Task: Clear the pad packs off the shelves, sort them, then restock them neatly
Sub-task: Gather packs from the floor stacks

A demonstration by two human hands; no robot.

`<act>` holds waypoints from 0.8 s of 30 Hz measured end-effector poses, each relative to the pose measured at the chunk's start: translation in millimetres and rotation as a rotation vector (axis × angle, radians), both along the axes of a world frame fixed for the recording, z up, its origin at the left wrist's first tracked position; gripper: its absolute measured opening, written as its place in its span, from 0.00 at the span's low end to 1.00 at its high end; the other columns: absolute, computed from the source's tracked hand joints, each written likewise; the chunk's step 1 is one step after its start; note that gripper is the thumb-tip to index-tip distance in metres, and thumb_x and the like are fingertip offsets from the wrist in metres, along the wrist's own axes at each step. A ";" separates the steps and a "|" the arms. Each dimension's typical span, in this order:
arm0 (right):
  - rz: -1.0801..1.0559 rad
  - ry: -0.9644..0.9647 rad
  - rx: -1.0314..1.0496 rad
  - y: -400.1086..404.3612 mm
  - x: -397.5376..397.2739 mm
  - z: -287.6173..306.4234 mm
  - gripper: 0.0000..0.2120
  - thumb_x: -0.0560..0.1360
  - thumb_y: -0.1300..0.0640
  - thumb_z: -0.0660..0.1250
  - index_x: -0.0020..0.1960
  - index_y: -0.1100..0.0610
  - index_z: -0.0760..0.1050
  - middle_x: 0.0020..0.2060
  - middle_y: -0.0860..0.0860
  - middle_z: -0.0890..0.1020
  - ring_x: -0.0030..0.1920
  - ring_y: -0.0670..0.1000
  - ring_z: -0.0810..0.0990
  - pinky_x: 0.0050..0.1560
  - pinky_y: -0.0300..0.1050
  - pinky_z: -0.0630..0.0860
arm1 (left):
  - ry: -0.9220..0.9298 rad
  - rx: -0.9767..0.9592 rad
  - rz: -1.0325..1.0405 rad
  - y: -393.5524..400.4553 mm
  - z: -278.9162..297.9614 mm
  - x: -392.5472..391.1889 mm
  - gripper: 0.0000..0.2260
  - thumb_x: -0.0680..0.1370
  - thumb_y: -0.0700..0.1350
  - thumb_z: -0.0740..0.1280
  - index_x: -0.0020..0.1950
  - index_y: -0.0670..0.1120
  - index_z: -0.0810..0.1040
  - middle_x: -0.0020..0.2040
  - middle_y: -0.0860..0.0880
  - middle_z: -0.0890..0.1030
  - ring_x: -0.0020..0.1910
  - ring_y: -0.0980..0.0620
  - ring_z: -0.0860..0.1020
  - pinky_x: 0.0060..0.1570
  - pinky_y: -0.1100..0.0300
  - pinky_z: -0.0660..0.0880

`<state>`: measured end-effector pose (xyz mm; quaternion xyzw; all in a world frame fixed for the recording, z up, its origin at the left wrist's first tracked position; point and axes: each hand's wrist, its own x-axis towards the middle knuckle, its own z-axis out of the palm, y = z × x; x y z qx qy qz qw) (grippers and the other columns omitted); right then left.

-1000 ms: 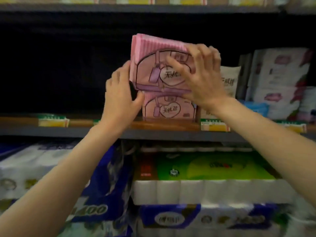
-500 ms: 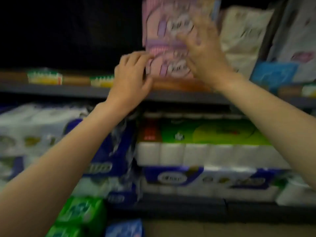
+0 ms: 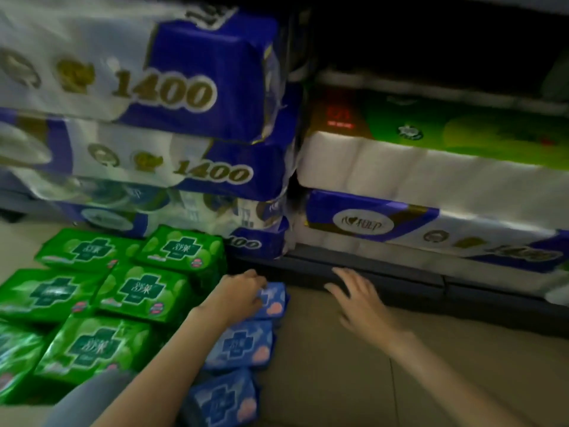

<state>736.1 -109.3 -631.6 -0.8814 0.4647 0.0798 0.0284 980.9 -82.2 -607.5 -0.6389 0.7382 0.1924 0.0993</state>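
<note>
Our left hand (image 3: 243, 289) lies curled over the top blue pack (image 3: 272, 300), fingers bent around its near edge; we judge it is closing to lift this one, though motion blur keeps us from telling whether the grip is firm. Our right hand (image 3: 358, 298) hovers open, fingers spread and holding nothing, just beside that pack and in front of the shelf base (image 3: 385, 280), probably ready to steady or take the pack. The blue packs (image 3: 238, 346) lie in a single line on the floor (image 3: 338, 380), running toward us, which reads as one sorted kind kept apart. Touching their left side, the green packs (image 3: 144, 291) lie flat in overlapping rows, label up, a second sorted group, so each kind can be picked up in turn for restocking. Behind both groups the bottom shelf carries stacked tissue bundles (image 3: 172, 94), blue and white on the left, green-topped on the right, not part of the sort.
</note>
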 end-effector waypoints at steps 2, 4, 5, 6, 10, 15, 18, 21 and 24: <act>0.043 0.063 0.162 1.0 17.0 -23.4 0.33 0.77 0.57 0.64 0.76 0.50 0.53 0.77 0.53 0.44 0.76 0.55 0.43 0.74 0.54 0.47 | 0.004 0.041 0.064 -4.0 -11.6 9.8 0.18 0.78 0.47 0.60 0.68 0.49 0.68 0.66 0.46 0.69 0.63 0.46 0.73 0.59 0.54 0.69; 0.057 0.080 0.242 -4.2 42.5 -38.7 0.33 0.77 0.58 0.63 0.77 0.49 0.50 0.77 0.52 0.42 0.76 0.53 0.42 0.74 0.53 0.46 | 0.001 0.103 0.096 -4.6 -20.4 17.5 0.18 0.78 0.47 0.61 0.68 0.48 0.69 0.67 0.45 0.70 0.64 0.45 0.72 0.61 0.53 0.69; 0.064 0.077 0.275 -8.0 56.3 -48.1 0.33 0.77 0.58 0.63 0.77 0.49 0.49 0.77 0.52 0.42 0.76 0.53 0.42 0.73 0.54 0.46 | 0.001 0.123 0.109 -4.7 -23.7 20.7 0.18 0.78 0.47 0.62 0.68 0.48 0.69 0.67 0.45 0.70 0.64 0.45 0.72 0.62 0.53 0.69; 0.065 0.077 0.318 -12.8 71.2 -55.2 0.33 0.78 0.58 0.61 0.77 0.49 0.49 0.77 0.52 0.43 0.76 0.53 0.42 0.73 0.54 0.46 | 0.004 0.125 0.118 -5.6 -23.8 22.4 0.18 0.78 0.47 0.62 0.68 0.48 0.70 0.68 0.45 0.70 0.65 0.45 0.72 0.63 0.53 0.69; 0.021 0.043 0.455 -28.6 123.6 -87.4 0.27 0.81 0.57 0.55 0.77 0.49 0.48 0.77 0.51 0.43 0.76 0.52 0.43 0.73 0.53 0.42 | 0.019 0.041 0.132 -12.3 -17.2 20.3 0.18 0.78 0.46 0.60 0.69 0.46 0.68 0.66 0.44 0.70 0.64 0.44 0.72 0.61 0.51 0.68; -0.074 0.168 0.454 -30.4 137.4 -106.3 0.31 0.80 0.55 0.58 0.77 0.47 0.46 0.76 0.56 0.46 0.75 0.59 0.46 0.72 0.55 0.51 | -0.015 0.000 0.152 -15.9 -15.1 14.8 0.18 0.79 0.43 0.59 0.69 0.46 0.67 0.65 0.44 0.69 0.64 0.43 0.72 0.61 0.50 0.68; -0.097 0.174 0.371 -25.9 121.3 -105.9 0.35 0.77 0.53 0.63 0.77 0.49 0.48 0.73 0.58 0.58 0.71 0.61 0.55 0.67 0.51 0.58 | -0.004 -0.011 0.156 -17.3 -15.9 15.4 0.17 0.79 0.42 0.59 0.68 0.46 0.68 0.65 0.44 0.70 0.63 0.43 0.72 0.60 0.51 0.69; -0.172 0.074 0.374 -27.4 88.8 -94.6 0.35 0.71 0.49 0.69 0.72 0.52 0.56 0.67 0.55 0.68 0.65 0.58 0.63 0.59 0.47 0.63 | 0.000 0.018 0.143 -18.9 -19.6 18.3 0.17 0.79 0.42 0.58 0.68 0.46 0.68 0.64 0.44 0.71 0.63 0.43 0.73 0.59 0.50 0.70; -0.275 -0.074 0.479 -37.5 47.8 -66.2 0.24 0.66 0.50 0.73 0.55 0.49 0.65 0.57 0.52 0.74 0.56 0.53 0.67 0.50 0.45 0.66 | 0.050 0.107 0.086 -19.9 -19.2 15.2 0.22 0.78 0.46 0.62 0.72 0.47 0.65 0.67 0.45 0.68 0.65 0.43 0.70 0.63 0.49 0.69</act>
